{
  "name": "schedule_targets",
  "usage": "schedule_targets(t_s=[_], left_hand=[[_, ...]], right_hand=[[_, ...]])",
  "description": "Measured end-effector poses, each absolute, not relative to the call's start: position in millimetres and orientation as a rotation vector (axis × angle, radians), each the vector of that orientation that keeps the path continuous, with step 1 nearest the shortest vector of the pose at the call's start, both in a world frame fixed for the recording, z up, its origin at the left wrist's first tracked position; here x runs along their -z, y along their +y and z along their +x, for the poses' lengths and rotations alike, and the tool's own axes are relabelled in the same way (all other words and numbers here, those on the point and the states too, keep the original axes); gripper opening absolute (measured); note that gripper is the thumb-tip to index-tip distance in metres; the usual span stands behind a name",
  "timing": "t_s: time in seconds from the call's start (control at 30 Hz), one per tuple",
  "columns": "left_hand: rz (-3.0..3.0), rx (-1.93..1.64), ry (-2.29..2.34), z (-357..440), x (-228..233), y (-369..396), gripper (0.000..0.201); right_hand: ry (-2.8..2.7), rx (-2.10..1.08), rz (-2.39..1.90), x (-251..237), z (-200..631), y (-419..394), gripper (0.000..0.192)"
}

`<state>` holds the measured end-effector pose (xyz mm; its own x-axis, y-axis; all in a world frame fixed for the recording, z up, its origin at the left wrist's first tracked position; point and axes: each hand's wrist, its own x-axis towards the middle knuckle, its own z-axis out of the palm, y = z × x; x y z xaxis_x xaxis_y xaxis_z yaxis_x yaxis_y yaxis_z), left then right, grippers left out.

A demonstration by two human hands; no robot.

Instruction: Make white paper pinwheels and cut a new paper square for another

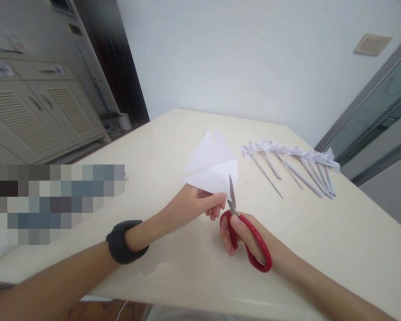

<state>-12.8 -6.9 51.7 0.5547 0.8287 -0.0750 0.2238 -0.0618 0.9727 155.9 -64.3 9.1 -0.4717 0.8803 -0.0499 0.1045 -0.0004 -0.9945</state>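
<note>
My left hand [200, 200] is closed on the near corner of a folded white sheet of paper [214, 171], thumb on top and fingers curled under. The sheet shows creases and a slit or gap at its far side. In my right hand [243, 232] is a pair of scissors [260, 249] with red handles. Its blades are spread apart and point away from me, at the paper's right corner beside my left fingertips. Whether the blades have cut into the paper there I cannot tell.
Several rolled white paper sticks with pleated paper tops [297, 154] lie in a row at the right of the cream table [153, 272]. A blurred-out patch [60, 200] covers the table's left side. A white wall [220, 58] stands behind, and a louvred cabinet [36, 107] is at the left.
</note>
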Motion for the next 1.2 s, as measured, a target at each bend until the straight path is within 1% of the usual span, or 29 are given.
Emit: schedule_targets(t_s=[0.17, 0.73, 0.9, 1.2], left_hand=[[1.608, -0.628, 0.906, -13.1, -52.1, -7.1, 0.019], [1.608, -0.608, 0.915, -14.4, -47.5, -6.6, 0.022], [1.609, -0.614, 0.906, -14.5, -45.4, -5.9, 0.022], [1.607, -0.597, 0.923, -14.2, -48.1, -7.1, 0.020]], right_hand=[[-1.608, -1.557, -1.023, -7.7, 154.1, -63.8, 0.046], [-1.602, -1.573, -0.995, -8.9, 154.0, -62.7, 0.044], [-1.613, -1.561, -0.980, -7.1, 154.3, -62.2, 0.046], [-1.647, -1.533, -1.000, -8.5, 154.0, -62.6, 0.044]])
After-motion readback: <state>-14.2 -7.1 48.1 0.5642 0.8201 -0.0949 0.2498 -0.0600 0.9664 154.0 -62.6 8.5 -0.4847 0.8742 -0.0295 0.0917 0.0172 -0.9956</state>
